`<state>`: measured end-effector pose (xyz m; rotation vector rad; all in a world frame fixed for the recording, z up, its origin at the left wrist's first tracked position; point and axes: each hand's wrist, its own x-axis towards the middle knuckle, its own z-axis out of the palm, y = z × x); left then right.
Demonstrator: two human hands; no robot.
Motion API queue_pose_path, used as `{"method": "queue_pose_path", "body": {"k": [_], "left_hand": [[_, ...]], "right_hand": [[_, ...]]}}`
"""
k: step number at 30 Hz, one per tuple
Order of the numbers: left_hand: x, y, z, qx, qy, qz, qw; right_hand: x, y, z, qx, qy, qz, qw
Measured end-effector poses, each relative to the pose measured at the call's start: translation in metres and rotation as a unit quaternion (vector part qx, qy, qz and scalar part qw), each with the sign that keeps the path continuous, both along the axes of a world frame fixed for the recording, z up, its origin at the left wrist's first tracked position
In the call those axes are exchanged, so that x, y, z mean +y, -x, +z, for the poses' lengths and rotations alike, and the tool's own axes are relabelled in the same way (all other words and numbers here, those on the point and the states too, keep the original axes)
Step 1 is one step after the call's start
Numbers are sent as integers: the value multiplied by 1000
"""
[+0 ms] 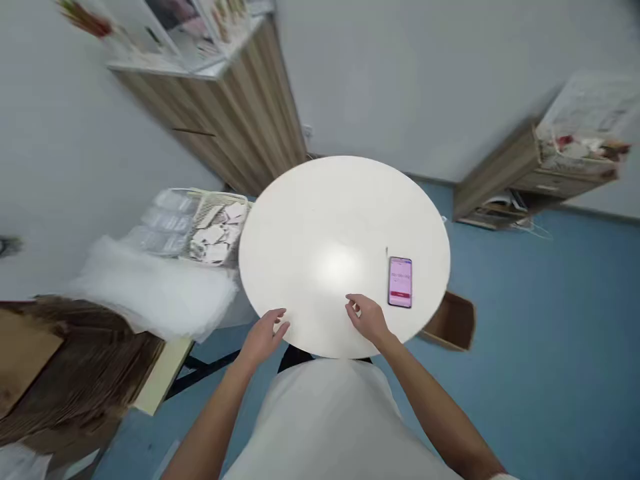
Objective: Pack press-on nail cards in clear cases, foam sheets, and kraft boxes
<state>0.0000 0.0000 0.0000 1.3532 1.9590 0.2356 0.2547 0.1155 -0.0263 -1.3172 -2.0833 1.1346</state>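
A round white table [310, 213] stands right before me. At its near left edge is my left hand [265, 335], with thumb and fingers apart and nothing between them. My right hand [369, 319] is over the near part of the tabletop. Its fingers are loosely curled with a gap to the thumb, and I see nothing in it. A phone [400, 283] with a lit pink screen lies to the right of that hand, apart from it. Just above the phone's top left corner is a tiny dark thing [387, 252], too small to name.
Left of the table are a white basket of cards or packets [215, 233], clear plastic packs [167, 220] and white wrapping sheets [160, 287]. Flattened cardboard [100, 367] is stacked lower left. A wooden cabinet [240, 100] stands behind, an open box [453, 322] on the floor at right.
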Motion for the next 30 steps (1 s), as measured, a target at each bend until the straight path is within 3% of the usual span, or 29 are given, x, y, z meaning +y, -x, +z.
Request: {"method": "queue_pose_path", "body": {"k": [3, 7, 12, 16, 22, 26, 30], "left_hand": [[-2, 30, 19, 29, -67, 55, 996], [-10, 103, 26, 39, -135, 118, 983], [-24, 201, 12, 3, -187, 247, 951], [-4, 256, -6, -119, -202, 286, 929], [64, 300, -41, -314, -177, 330, 872], [97, 309, -61, -399, -142, 372, 826], [113, 308, -73, -431, -117, 427, 786]], "right_hand": [[22, 46, 13, 49, 53, 34, 997], [48, 129, 24, 80, 151, 55, 984], [54, 241, 29, 27, 130, 98, 986], [60, 320, 18, -20, 101, 140, 985], [86, 398, -12, -67, 12, 158, 985], [96, 425, -30, -105, -66, 211, 969], [97, 449, -41, -160, -119, 243, 949]]}}
